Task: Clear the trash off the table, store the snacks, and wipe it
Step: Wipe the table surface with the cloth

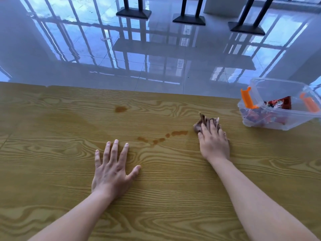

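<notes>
Left hand flat, splayed; right hand pressing down

We note a glossy pale tiled floor beyond the far edge, reflecting window bars and blue sky. 3 black pedestal bases stand on it along the top: the left base, the middle base, the right base, each with dark uprights rising out of view. A small pale scrap lies on the tiles.
</notes>
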### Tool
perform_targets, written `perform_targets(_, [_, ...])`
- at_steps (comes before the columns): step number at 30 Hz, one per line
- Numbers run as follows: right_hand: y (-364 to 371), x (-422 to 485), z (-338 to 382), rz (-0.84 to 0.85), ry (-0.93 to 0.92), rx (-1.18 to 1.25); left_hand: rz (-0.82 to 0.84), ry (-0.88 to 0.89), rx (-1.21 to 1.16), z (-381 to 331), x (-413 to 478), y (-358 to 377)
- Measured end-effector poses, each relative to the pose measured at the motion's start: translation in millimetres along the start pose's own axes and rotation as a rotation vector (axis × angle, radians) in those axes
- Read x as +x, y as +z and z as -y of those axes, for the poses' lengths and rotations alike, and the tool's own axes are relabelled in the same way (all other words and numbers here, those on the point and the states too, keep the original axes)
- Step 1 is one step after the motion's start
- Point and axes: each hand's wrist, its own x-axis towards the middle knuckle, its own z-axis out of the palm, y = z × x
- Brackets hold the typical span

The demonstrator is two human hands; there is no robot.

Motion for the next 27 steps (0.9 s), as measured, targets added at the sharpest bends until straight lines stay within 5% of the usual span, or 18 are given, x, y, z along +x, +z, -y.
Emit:
perform_targets(2, [-1, 8, 9, 0.016, 0.010, -0.011, -0.001, -0.001, 0.001, 1, 1, 1])
perform_targets(8, [25, -98, -11, -0.007, -0.466, -0.089, 0.000, -0.001, 0.013, -1, -1, -2])
perform_targets(11, [18, -73, -15, -0.009, -0.407, -0.091, -0.001, 0.000, 0.010, 0, -1, -2])
perform_targets(16, [4, 9, 24, 0.045, -0.028, 0.026, -0.005, -0.001, 0.001, -1, 0, -1])
perform_targets(22, [22, -87, 10, -0.007, -0.436, -0.082, 0.007, -0.001, -0.001, -1, -1, -2])
perform_targets(27, [14, -65, 11, -0.019, -0.367, -0.075, 0.022, 0.002, -0.003, -1, 0, -4])
